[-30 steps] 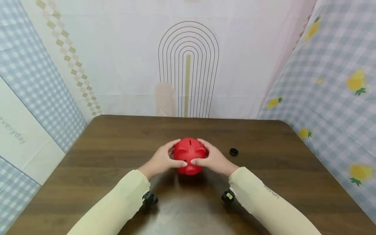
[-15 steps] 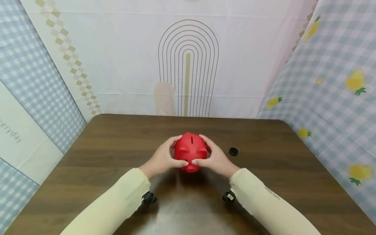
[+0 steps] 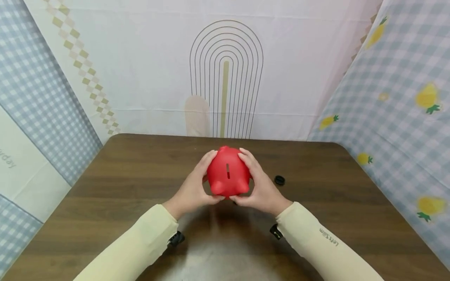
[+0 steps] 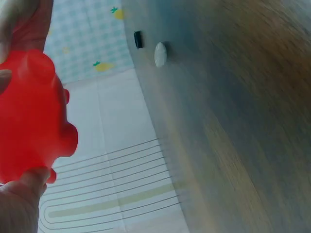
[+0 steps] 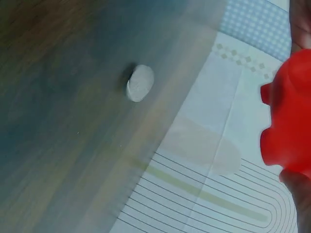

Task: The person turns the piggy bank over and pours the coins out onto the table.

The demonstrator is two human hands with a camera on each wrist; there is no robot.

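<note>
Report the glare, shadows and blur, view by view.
Head: pale glare on the near part of the table, soft dark shadow below the pig, which looks fairly crisp; left wrist: bluish, hazy light, table grain smeared, pig a nearly flat red; right wrist: darker toward the upper left, pale disc soft-edged with a dark shadow beside it.

Extends left forearm in cream sleeve [image 3: 131,242] from lower left of head view, right forearm in cream sleeve with dark lettering [image 3: 323,240] from lower right, both angled inward. Grips with bare left hand [image 3: 193,189] just left of centre, bare right hand [image 3: 263,189] just right. Curves fingers [image 3: 207,159] toward top of frame; holds thumbs [image 3: 213,199] below, tips near each other. Partly cropped in both wrist views.
</note>
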